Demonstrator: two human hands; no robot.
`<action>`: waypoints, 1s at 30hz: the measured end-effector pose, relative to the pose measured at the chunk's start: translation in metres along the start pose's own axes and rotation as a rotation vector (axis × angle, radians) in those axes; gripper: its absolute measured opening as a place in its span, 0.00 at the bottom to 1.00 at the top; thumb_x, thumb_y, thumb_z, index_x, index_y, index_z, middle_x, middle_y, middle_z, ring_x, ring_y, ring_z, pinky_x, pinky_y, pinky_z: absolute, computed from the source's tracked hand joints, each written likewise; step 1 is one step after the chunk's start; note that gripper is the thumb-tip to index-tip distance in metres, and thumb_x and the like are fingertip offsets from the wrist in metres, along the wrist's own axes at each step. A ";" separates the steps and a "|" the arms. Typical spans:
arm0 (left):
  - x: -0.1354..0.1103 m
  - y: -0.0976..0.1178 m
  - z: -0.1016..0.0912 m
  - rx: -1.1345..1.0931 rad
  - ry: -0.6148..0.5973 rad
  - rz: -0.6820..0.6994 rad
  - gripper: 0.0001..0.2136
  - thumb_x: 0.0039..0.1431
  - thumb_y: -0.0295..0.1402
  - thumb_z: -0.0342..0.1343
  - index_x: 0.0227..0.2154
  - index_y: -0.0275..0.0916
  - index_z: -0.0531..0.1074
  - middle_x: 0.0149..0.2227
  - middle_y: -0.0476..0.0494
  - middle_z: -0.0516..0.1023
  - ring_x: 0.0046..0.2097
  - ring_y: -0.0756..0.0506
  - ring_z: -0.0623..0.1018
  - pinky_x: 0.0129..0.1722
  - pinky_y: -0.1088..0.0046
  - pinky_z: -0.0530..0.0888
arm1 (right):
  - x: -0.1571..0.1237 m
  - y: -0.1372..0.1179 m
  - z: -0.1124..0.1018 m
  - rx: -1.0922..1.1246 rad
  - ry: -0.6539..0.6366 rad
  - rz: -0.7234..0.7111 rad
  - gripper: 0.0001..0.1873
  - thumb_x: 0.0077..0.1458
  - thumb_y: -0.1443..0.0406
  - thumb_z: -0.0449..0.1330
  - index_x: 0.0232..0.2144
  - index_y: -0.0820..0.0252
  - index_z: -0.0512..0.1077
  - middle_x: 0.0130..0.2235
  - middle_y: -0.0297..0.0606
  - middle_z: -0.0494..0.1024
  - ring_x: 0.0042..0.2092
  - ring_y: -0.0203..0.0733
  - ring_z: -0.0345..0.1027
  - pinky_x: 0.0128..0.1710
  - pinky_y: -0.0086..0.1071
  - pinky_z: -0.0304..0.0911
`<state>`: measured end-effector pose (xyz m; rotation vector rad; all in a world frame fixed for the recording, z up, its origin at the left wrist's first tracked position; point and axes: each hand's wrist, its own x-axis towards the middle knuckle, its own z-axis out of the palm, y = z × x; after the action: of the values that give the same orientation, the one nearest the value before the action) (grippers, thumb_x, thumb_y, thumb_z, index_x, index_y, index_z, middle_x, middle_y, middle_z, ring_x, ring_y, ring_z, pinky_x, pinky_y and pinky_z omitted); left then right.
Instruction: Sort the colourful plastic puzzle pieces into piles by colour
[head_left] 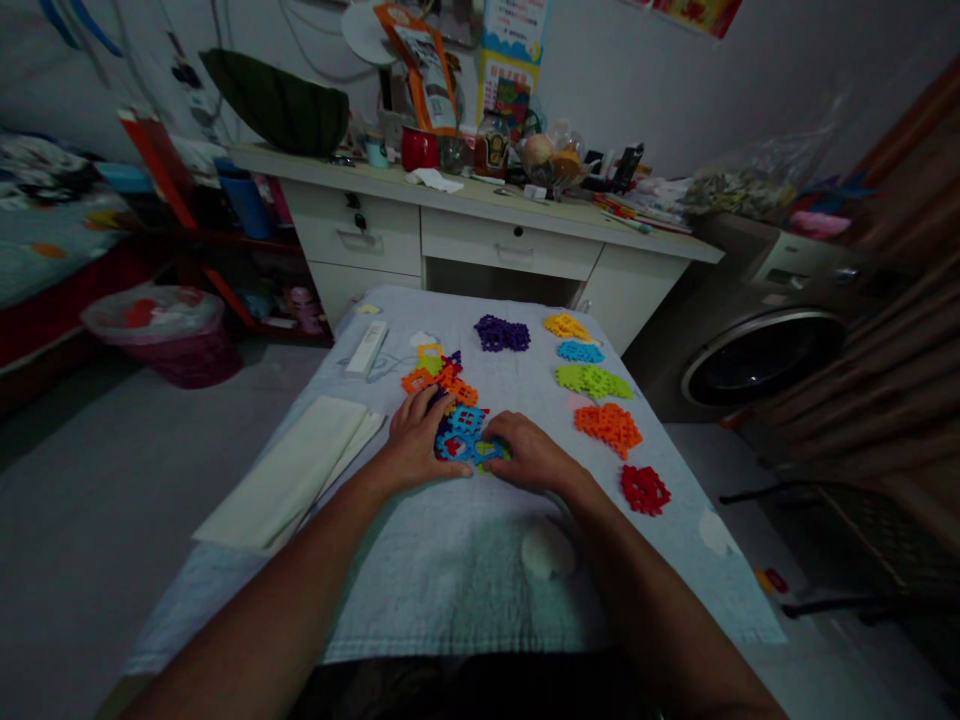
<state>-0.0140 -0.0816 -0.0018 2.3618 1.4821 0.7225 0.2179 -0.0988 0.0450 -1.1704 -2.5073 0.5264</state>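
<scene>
Forearms [300, 580] converge, left hand [412, 437] half-open on plastic pieces [466, 420], right hand [529, 452] gripping their edge.

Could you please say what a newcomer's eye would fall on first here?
Probably the mixed pile of bright pieces near the middle of the cloth-covered table, with the left hand and right hand on it. Next, the single-coloured piles along the table's right side, yellow farthest and red nearest. Behind, an orange pouch stands out above the desk.

Clock centred between left hand [416, 430] and right hand [529, 452]. Passable: 6, bare tablecloth [450, 580]; 2, lane short of colour piles [607, 428]. Blocked: mixed pieces [442, 380] 11, purple pile [502, 333] 1, folded white sheet [292, 475] 9.
</scene>
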 end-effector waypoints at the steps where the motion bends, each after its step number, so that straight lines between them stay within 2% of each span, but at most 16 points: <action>1: 0.001 0.000 -0.002 -0.018 0.015 -0.002 0.48 0.39 0.57 0.65 0.63 0.43 0.57 0.67 0.33 0.51 0.67 0.29 0.53 0.64 0.47 0.55 | -0.001 0.002 -0.001 0.038 0.020 0.000 0.14 0.54 0.64 0.64 0.42 0.62 0.72 0.44 0.44 0.75 0.46 0.44 0.67 0.49 0.38 0.60; 4: 0.004 -0.002 -0.007 -0.069 0.092 -0.006 0.34 0.54 0.54 0.57 0.60 0.41 0.62 0.65 0.35 0.56 0.66 0.33 0.56 0.64 0.51 0.56 | -0.003 0.010 -0.002 0.144 0.101 0.023 0.09 0.60 0.63 0.57 0.40 0.62 0.73 0.42 0.42 0.76 0.44 0.41 0.68 0.47 0.35 0.61; 7: 0.007 -0.006 -0.009 -0.081 0.186 -0.028 0.25 0.62 0.49 0.50 0.57 0.40 0.65 0.62 0.36 0.60 0.65 0.36 0.58 0.65 0.52 0.56 | -0.002 0.017 0.001 0.192 0.209 0.123 0.13 0.64 0.61 0.51 0.36 0.60 0.72 0.36 0.39 0.75 0.39 0.39 0.68 0.41 0.32 0.61; 9: 0.008 -0.010 -0.009 -0.077 0.222 -0.055 0.23 0.63 0.47 0.48 0.55 0.39 0.66 0.60 0.35 0.62 0.64 0.36 0.60 0.65 0.52 0.57 | -0.001 0.023 0.005 0.236 0.290 0.202 0.16 0.66 0.60 0.48 0.32 0.60 0.72 0.33 0.37 0.75 0.36 0.38 0.68 0.38 0.31 0.60; 12: 0.009 -0.013 -0.007 -0.091 0.199 -0.081 0.23 0.63 0.46 0.48 0.54 0.36 0.67 0.59 0.33 0.64 0.63 0.36 0.63 0.63 0.53 0.60 | 0.000 0.033 0.009 0.312 0.382 0.316 0.18 0.66 0.58 0.46 0.31 0.59 0.71 0.29 0.35 0.75 0.32 0.38 0.68 0.35 0.30 0.61; 14: 0.009 -0.012 -0.007 -0.116 0.158 -0.076 0.23 0.63 0.46 0.48 0.54 0.35 0.68 0.57 0.33 0.67 0.60 0.37 0.66 0.62 0.54 0.63 | 0.000 0.040 0.011 0.268 0.431 0.374 0.18 0.65 0.58 0.46 0.33 0.59 0.72 0.30 0.36 0.75 0.33 0.39 0.69 0.36 0.32 0.62; 17: 0.008 -0.007 -0.008 -0.147 0.127 -0.054 0.22 0.63 0.45 0.49 0.53 0.36 0.69 0.53 0.35 0.71 0.55 0.38 0.71 0.58 0.56 0.67 | 0.000 0.050 0.012 0.090 0.494 0.412 0.15 0.62 0.59 0.51 0.42 0.61 0.73 0.37 0.43 0.77 0.40 0.44 0.70 0.44 0.36 0.63; 20: 0.008 -0.001 -0.009 -0.172 0.152 -0.035 0.19 0.63 0.44 0.48 0.51 0.38 0.70 0.51 0.38 0.74 0.53 0.40 0.73 0.56 0.57 0.69 | -0.003 0.052 0.013 -0.006 0.456 0.416 0.22 0.56 0.58 0.58 0.51 0.64 0.70 0.44 0.47 0.75 0.46 0.48 0.67 0.49 0.41 0.62; 24: 0.009 0.003 -0.015 -0.142 0.187 -0.006 0.17 0.64 0.40 0.46 0.49 0.38 0.71 0.51 0.39 0.74 0.55 0.40 0.71 0.57 0.58 0.67 | -0.006 0.048 0.013 -0.065 0.320 0.404 0.32 0.49 0.58 0.64 0.56 0.61 0.66 0.49 0.47 0.73 0.49 0.50 0.65 0.53 0.44 0.59; 27: 0.009 0.004 -0.025 -0.014 0.152 -0.051 0.17 0.63 0.38 0.46 0.50 0.37 0.71 0.53 0.37 0.73 0.57 0.39 0.70 0.58 0.58 0.66 | -0.008 0.046 0.013 -0.075 0.282 0.399 0.31 0.48 0.61 0.64 0.55 0.59 0.67 0.50 0.45 0.72 0.50 0.50 0.64 0.53 0.44 0.58; 30: 0.008 0.006 -0.038 0.164 0.017 -0.127 0.17 0.61 0.36 0.48 0.49 0.37 0.72 0.52 0.36 0.73 0.56 0.38 0.71 0.58 0.59 0.66 | -0.008 0.048 0.013 -0.039 0.296 0.397 0.27 0.49 0.63 0.63 0.53 0.59 0.68 0.50 0.44 0.73 0.50 0.48 0.64 0.53 0.43 0.59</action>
<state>-0.0267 -0.0785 0.0350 2.3546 1.7421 0.6125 0.2487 -0.0795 0.0102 -1.6417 -2.0532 0.3646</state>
